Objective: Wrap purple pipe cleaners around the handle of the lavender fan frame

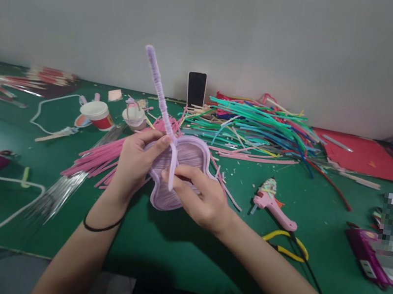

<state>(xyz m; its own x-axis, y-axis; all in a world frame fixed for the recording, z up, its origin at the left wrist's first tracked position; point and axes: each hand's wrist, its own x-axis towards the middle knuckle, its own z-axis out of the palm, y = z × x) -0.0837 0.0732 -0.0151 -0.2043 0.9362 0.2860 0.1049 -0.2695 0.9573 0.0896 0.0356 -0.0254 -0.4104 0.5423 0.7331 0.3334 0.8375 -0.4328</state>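
A lilac pipe-cleaner piece (193,152), shaped like a violin or guitar body with a raised rim, is held above the table. A long fuzzy neck (157,86) sticks up and to the left from its top, and a smooth lilac strip (173,165) runs down from there over the body. My left hand (136,160) is closed round the top left of the body, its thumb pressing where neck and strip meet. At the strip's lower part, my right hand (203,199) pinches with thumb and forefinger; its other fingers curl over the body's right side.
Pink pipe cleaners (101,159) and silvery wires (62,195) lie left; a colourful pipe-cleaner pile (259,124) lies behind. A phone (195,89) stands against the wall. Right are a pink glue gun (272,206), yellow-handled pliers (299,250) and red sheets (369,159). A paper cup (99,115) stands left.
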